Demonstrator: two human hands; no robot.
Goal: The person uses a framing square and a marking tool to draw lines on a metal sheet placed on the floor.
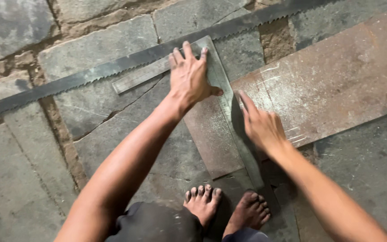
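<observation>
Rusty sheet metal [337, 71] is what I am working on from up here: a long brown plate lying flat on the stone floor [19, 179], running from the upper right corner down to just in front of my bare feet [225, 206]. It is the biggest thing in view. Pale scratch lines show on its surface near my right hand and again near the upper part of the square's long leg, so I judge that some marking is already made. The plate looks whole, with no cut that I can see, so the marking looks only part done and any cutting has not begun.

Next in size is the long band-saw blade [113, 67], dark and toothed, lying slantwise across the stones beyond the plate and touched by neither hand.

Then the steel square [222, 85]: one leg lies down across the plate towards my feet, the other points left over the floor.

My left hand [189, 76] is open, fingers spread, pressed flat on the square's corner. My right hand [260, 125] rests on the plate just beside the square's long leg, forefinger stretched out along it; whether it holds a scriber I cannot tell.

I see no packages, labels or signs.
</observation>
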